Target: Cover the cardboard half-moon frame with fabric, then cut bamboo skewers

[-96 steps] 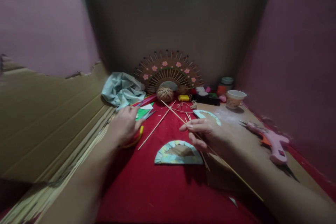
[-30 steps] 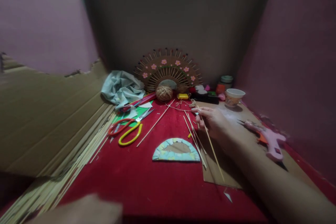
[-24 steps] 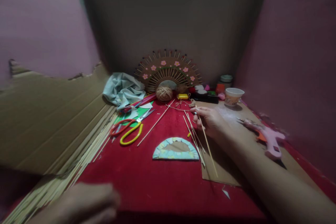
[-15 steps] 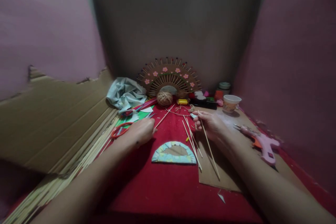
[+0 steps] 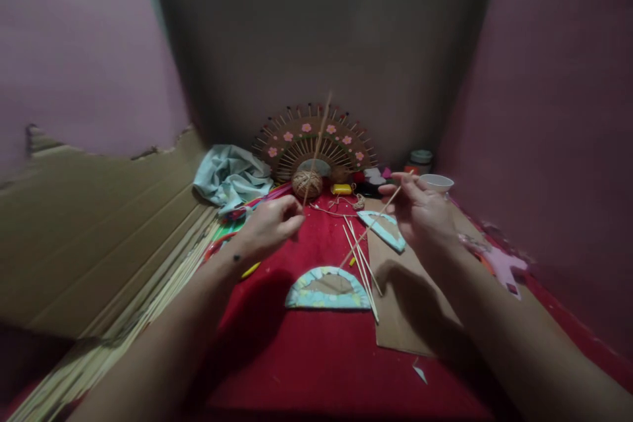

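Between thumb and fingers, my left hand [image 5: 271, 227] pinches a thin wooden stick [image 5: 318, 145] that points up in front of the twine ball. My right hand [image 5: 422, 211] grips another wooden stick [image 5: 378, 219], slanting down to the left. Below them on the red cloth [image 5: 306, 356] lies a half-round piece covered in light-blue patterned fabric [image 5: 297, 295], its brown middle showing. A second fabric-edged half-round piece [image 5: 395, 242] rests partly on the cardboard sheet, beside my right hand. Several loose sticks [image 5: 363, 270] lie between the two pieces.
At the back stands a flowered stick fan [image 5: 306, 128] behind a twine ball [image 5: 306, 184]. Crumpled pale-blue fabric [image 5: 230, 175] and a bundle of long sticks [image 5: 128, 330] are at left. A cardboard sheet [image 5: 405, 336], white-rimmed cup [image 5: 438, 181] and pink glue gun [image 5: 504, 267] sit at right.
My left hand has raised its stick upright. My right hand has lifted and swung its stick to a leftward slant, and the second half-round piece now shows fully beside it.
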{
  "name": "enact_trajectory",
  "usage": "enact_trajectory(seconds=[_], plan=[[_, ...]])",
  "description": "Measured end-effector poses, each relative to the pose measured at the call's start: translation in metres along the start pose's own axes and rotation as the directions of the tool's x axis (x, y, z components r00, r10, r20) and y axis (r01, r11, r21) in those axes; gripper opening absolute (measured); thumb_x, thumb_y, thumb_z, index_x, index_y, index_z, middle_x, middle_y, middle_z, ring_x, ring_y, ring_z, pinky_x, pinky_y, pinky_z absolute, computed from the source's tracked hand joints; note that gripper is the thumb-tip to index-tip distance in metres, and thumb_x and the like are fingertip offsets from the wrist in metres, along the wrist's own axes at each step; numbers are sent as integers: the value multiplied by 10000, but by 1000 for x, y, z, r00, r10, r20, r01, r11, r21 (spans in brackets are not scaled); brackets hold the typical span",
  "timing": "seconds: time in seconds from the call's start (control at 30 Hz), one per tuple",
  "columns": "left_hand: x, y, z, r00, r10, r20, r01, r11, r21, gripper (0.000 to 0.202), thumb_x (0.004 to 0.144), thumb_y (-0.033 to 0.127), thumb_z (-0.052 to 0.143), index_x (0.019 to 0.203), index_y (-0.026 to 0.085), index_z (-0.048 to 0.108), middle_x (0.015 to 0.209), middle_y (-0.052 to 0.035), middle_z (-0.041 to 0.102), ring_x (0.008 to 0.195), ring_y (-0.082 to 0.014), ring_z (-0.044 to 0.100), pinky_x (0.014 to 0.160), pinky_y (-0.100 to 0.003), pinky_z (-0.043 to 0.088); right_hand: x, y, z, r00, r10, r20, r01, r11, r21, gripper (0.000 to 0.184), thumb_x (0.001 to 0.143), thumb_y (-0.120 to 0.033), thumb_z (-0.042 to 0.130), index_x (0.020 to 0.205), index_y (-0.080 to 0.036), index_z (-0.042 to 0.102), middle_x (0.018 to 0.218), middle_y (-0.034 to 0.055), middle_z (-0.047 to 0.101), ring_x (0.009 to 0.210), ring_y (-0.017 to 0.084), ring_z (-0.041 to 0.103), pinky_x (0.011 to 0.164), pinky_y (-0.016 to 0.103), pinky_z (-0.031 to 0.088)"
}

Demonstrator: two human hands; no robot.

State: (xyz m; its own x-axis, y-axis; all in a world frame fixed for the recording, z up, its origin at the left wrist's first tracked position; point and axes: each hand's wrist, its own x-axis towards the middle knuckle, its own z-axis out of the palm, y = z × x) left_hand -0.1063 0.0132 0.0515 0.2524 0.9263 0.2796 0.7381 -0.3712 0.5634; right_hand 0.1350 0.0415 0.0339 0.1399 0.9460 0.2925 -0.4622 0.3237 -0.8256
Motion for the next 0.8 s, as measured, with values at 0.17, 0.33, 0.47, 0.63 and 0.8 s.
enact_trajectory(seconds=[0.17,0.33,0.47,0.63,0.8], plan=[[17,16,30,986,143,-83,-159,954,-253,53,777,170,456,795,173,505,576,45,553,479,-84,506,495,-196,390,-9,-7,31,981,-160,107,174,974,-145,159,770,-339,611,853,-204,598,658,-13,615,468,84,530,477,232,466],[20,11,61,974,217,-67,-226,952,-206,108,753,91,453,774,163,530,615,33,555,552,-94,535,554,-205,409,-10,13,41,977,-127,169,161,966,-201,191,725,-326,658,842,-176,644,656,-9,599,503,92,544,482,246,494],[19,8,66,964,258,-68,-266,943,-198,114,755,85,462,769,153,553,631,23,556,566,-96,522,562,-205,405,-9,17,43,983,-95,154,126,971,-202,232,682,-325,695,843,-160,679,652,-5,625,525,91,557,488,237,516],[18,7,62,955,294,-38,-295,933,-206,143,768,85,455,682,144,553,619,14,547,580,-96,510,580,-201,404,-9,15,47,983,-83,163,118,968,-223,269,638,-335,726,829,-146,712,624,-6,638,493,82,544,458,222,498],[16,1,63,962,273,29,-261,942,-209,112,791,162,509,698,145,569,615,21,547,580,-99,503,565,-199,399,-12,14,51,970,-64,233,127,956,-265,198,657,-296,717,791,-150,722,616,0,648,505,76,536,479,207,461]])
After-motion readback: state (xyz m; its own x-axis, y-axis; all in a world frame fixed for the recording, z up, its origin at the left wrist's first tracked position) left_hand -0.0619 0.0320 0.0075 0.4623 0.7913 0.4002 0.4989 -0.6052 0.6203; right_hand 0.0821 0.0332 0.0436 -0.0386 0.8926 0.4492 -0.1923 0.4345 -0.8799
